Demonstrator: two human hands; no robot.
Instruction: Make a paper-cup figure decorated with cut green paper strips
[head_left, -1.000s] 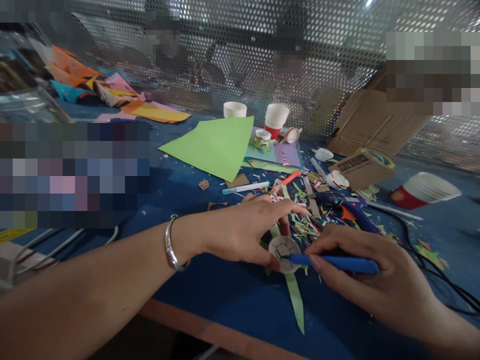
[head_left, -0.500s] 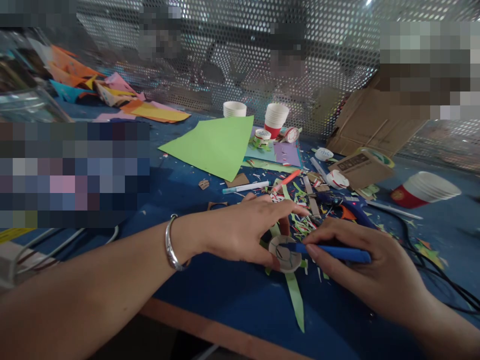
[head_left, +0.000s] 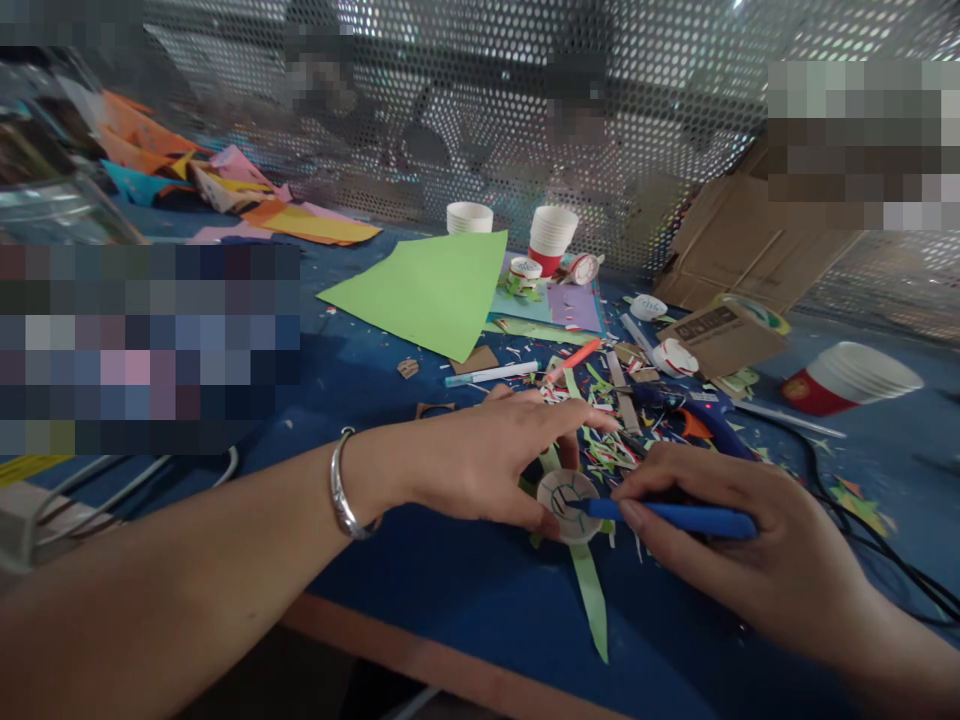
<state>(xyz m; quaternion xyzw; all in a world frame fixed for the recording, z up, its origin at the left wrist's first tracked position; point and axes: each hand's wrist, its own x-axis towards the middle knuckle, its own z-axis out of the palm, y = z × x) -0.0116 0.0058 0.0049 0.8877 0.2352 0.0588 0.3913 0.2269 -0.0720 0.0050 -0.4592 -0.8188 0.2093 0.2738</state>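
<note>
My left hand (head_left: pixel 487 462), with a silver bangle at the wrist, grips the edge of a round white paper cup base (head_left: pixel 577 528) between thumb and fingers. Dark curved lines are drawn on its face. Pale green paper strips (head_left: pixel 590 600) stick out from under it, one toward the table's front edge. In my right hand (head_left: pixel 739 535) is a blue marker (head_left: pixel 697 518), its tip on or just above the drawn face; I cannot tell which. The underside of the cup base is hidden.
Green paper (head_left: pixel 427 290) lies beyond my left hand. Paper scraps (head_left: pixel 607 450), a white marker (head_left: pixel 495 374), an orange marker (head_left: pixel 576 360) and a blue glue gun (head_left: pixel 720 425) with a black cable surround the work. Paper cups (head_left: pixel 851 380) lie at right, cardboard (head_left: pixel 750 240) behind.
The marker and my right hand have shifted slightly right, and more dark lines show on the cup base. My left hand stays in place.
</note>
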